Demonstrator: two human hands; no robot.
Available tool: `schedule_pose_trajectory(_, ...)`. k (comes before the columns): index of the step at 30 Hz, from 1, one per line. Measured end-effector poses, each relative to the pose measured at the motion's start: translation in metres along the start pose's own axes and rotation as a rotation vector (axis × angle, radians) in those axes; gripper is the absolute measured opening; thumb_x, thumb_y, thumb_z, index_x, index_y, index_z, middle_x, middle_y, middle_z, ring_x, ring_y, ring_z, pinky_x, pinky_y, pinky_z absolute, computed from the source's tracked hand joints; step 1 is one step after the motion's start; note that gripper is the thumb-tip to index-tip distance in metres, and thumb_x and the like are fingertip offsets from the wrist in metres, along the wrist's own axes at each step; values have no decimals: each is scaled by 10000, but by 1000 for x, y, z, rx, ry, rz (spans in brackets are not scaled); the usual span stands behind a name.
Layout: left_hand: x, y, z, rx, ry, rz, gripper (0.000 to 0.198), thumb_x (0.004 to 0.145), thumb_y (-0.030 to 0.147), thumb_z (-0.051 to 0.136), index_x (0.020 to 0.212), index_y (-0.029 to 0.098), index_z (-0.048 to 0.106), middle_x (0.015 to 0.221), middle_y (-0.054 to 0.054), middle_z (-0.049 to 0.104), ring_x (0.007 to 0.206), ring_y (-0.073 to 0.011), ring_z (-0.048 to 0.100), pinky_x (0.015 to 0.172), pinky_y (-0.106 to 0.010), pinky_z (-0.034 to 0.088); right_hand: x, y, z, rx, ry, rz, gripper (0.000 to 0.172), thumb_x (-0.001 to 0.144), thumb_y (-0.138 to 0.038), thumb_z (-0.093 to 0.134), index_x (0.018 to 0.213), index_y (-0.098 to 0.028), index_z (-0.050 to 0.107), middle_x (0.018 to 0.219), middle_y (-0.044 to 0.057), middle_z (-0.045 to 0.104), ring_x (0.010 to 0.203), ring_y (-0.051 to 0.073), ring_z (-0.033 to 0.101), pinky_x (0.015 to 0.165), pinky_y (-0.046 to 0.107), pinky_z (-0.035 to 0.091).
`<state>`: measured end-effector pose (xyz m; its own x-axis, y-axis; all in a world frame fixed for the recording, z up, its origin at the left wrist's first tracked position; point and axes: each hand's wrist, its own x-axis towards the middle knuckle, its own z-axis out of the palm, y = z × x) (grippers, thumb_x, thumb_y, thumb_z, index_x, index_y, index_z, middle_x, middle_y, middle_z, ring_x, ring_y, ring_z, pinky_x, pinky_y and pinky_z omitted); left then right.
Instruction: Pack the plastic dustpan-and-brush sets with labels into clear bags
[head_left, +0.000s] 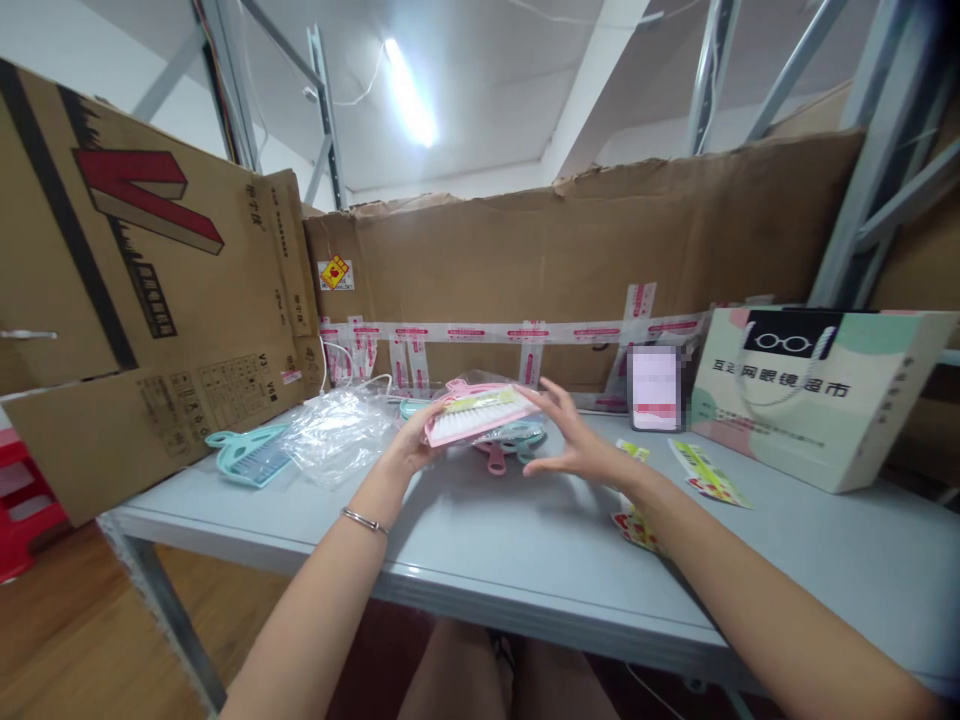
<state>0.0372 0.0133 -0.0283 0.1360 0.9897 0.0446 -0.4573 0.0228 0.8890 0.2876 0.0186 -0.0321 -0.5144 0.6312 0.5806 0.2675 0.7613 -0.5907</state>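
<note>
My left hand (411,442) is closed on the left end of a small pink dustpan-and-brush set (480,418), held tilted just above the table. White bristles face me, and a yellow-green label shows under clear plastic. At its right end is my right hand (576,442), fingers and thumb spread apart; whether a fingertip touches the wrap I cannot tell. Behind and below the set lie more pink and teal dustpan pieces (521,437), partly hidden. A teal dustpan with brush (251,455) rests at the table's left.
Crumpled clear plastic bags (334,435) lie left of my hands. Printed cards (709,472) are on the right, some partly under my right forearm. A phone (655,388) leans at the back beside a paper gift bag (817,400). Cardboard (465,270) walls the grey table (480,530).
</note>
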Motion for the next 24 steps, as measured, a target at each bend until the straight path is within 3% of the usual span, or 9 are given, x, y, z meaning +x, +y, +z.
schedule_pose_trajectory(2,-1,-1,1,13,-34,-15,296,768,231,587,1026,89,617,979,-119,675,821,-187,647,722,-274,526,1,1,5,-275,138,-204,640,619,-380,737,1212,-310,507,1483,64,110,1337,323,178,1042,519,261)
schedule_pose_trajectory(6,-2,-5,5,15,-49,-61,247,769,244,591,957,94,649,887,-97,696,765,-176,648,680,-255,526,3,-3,24,-563,207,-541,219,749,-356,630,959,-291,635,1240,67,506,1167,234,450,1057,503,240)
schedule_pose_trajectory(8,-3,-7,8,-8,-71,-68,237,779,254,584,934,89,654,874,-94,697,764,-173,646,686,-255,525,2,-6,34,-632,188,-617,130,818,-277,550,909,-302,641,1063,34,623,1018,180,544,1033,471,282)
schedule_pose_trajectory(11,-6,-9,12,-28,-127,-75,257,797,272,569,944,78,649,921,-107,690,806,-175,640,714,-254,516,-1,-8,44,-655,167,-638,218,862,-187,456,892,-290,646,908,8,689,854,144,600,924,392,386)
schedule_pose_trajectory(14,-10,-8,15,-18,-125,-102,277,813,305,554,944,79,646,900,-100,688,742,-145,631,654,-223,508,-4,-8,45,-611,133,-573,237,869,-193,435,889,-279,655,889,13,709,821,145,623,846,357,416)
schedule_pose_trajectory(18,-17,-5,17,18,-168,-157,300,818,343,545,953,92,639,822,-72,683,660,-113,614,622,-211,508,-5,-9,41,-500,106,-485,216,864,-224,448,866,-279,657,925,18,710,848,147,639,863,362,398)
schedule_pose_trajectory(21,-20,-4,18,85,-185,-134,225,796,232,578,987,122,620,784,-46,677,669,-104,619,676,-219,512,-3,-10,40,-384,82,-466,198,862,-255,453,812,-266,644,929,29,709,842,148,647,891,374,392)
schedule_pose_trajectory(24,-18,-7,18,104,-124,-126,182,752,130,592,931,111,620,740,-39,671,673,-105,618,685,-218,508,0,-8,41,-387,23,-419,230,866,-263,414,788,-264,630,864,19,715,817,137,643,923,366,398)
